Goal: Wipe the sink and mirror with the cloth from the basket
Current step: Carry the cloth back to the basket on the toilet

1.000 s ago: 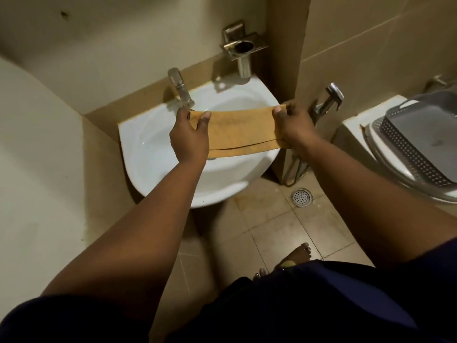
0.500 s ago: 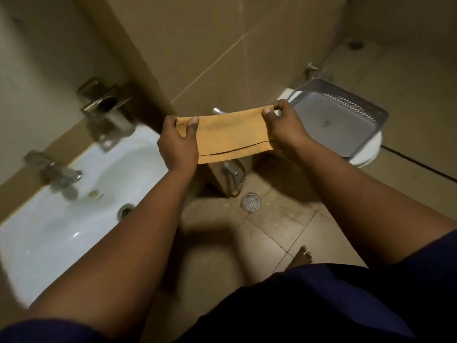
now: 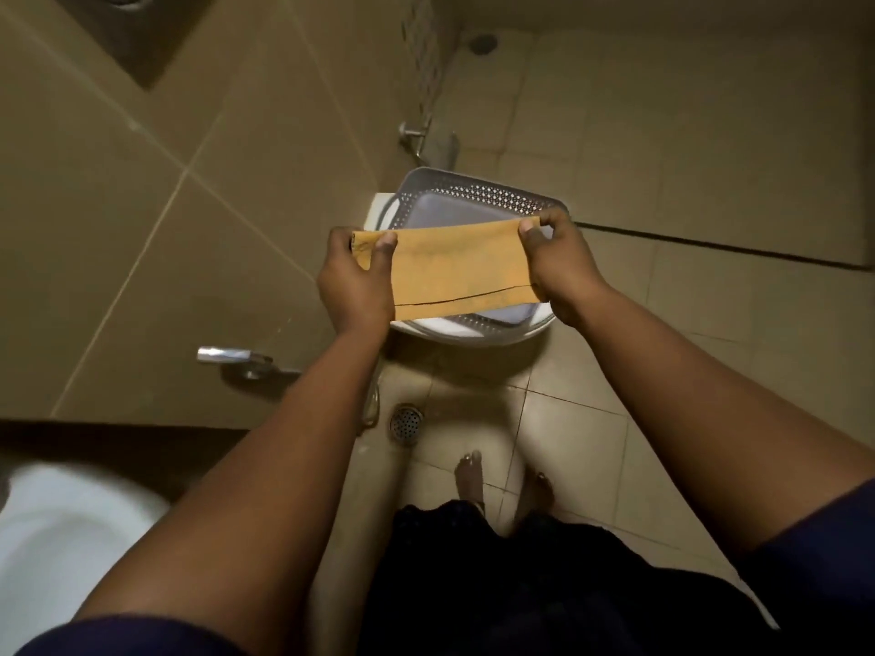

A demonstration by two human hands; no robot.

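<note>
A folded orange cloth [image 3: 454, 272] is stretched flat between both hands, right above the grey perforated basket [image 3: 478, 194]. My left hand [image 3: 352, 281] pinches its left end with thumb on top. My right hand [image 3: 554, 262] pinches the right end. The basket sits on the white toilet lid [image 3: 468, 336] and the visible part of it holds nothing. Only a corner of the white sink [image 3: 61, 527] shows at the lower left. The mirror is out of view.
A chrome spray handle [image 3: 227, 355] sticks out from the tiled wall at left. A round floor drain [image 3: 406, 421] lies between the toilet and my bare feet [image 3: 502, 480]. Another metal fitting [image 3: 416, 132] is on the wall behind the basket.
I have turned from the sink toward the toilet, carrying the cloth still stretched between both hands. It was over the sink and is now over the basket.
</note>
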